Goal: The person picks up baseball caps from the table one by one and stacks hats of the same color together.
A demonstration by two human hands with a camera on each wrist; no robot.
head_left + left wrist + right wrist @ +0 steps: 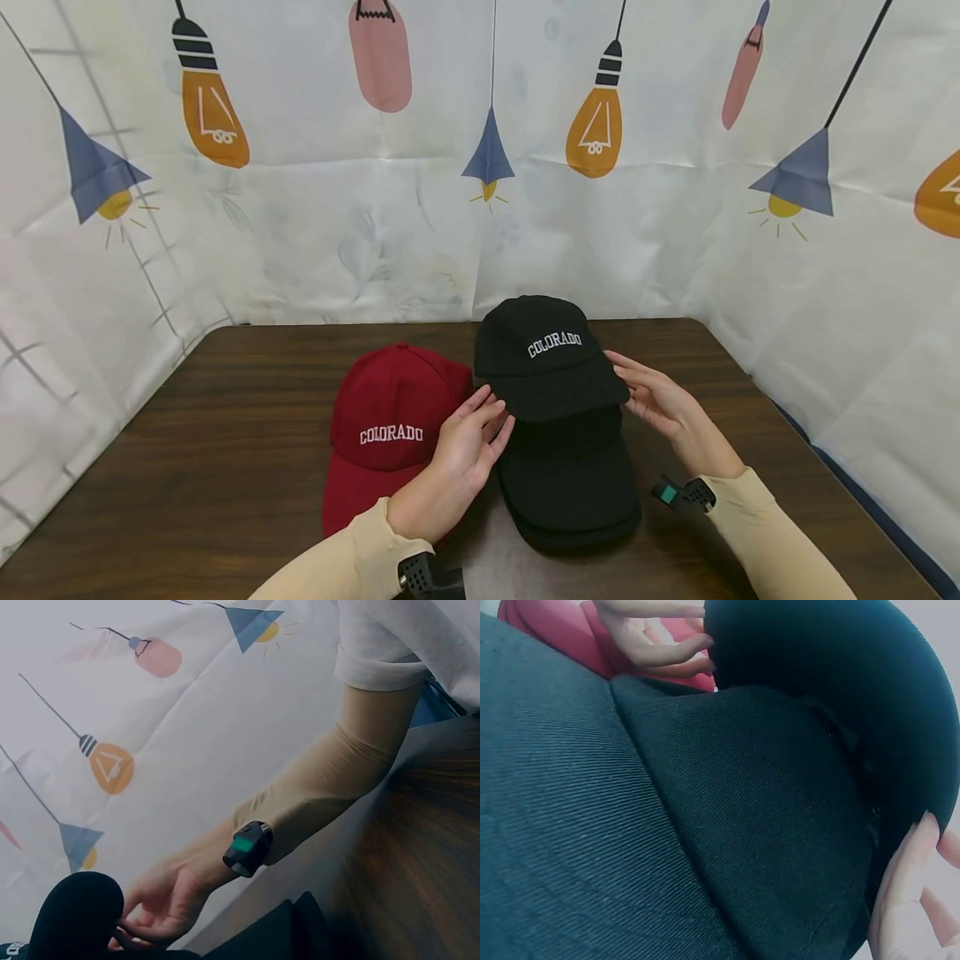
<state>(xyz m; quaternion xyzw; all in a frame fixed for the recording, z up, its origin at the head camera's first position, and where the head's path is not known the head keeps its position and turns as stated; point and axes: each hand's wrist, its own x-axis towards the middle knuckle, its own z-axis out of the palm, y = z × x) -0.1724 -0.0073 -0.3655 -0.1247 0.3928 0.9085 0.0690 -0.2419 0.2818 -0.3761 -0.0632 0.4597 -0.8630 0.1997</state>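
A black cap (pixel 532 333) with white COLORADO lettering is tilted up above other black caps (pixel 570 492), stacked brim on brim. My left hand (pixel 467 446) pinches the left edge of the upper cap's brim. At the brim's right edge, my right hand (pixel 663 408) grips it between thumb and fingers. The right wrist view shows the raised brim's underside (pixel 840 652) and the crown of the cap below (pixel 742 795). A red cap (pixel 393 392), also lettered COLORADO, lies just left of the stack, partly behind my left hand.
The dark wooden table (pixel 225 450) has a back edge close behind the caps. A white printed cloth (pixel 420 233) with lamp and bulb pictures hangs behind and along both sides. Black devices (pixel 431 575) are strapped at both wrists.
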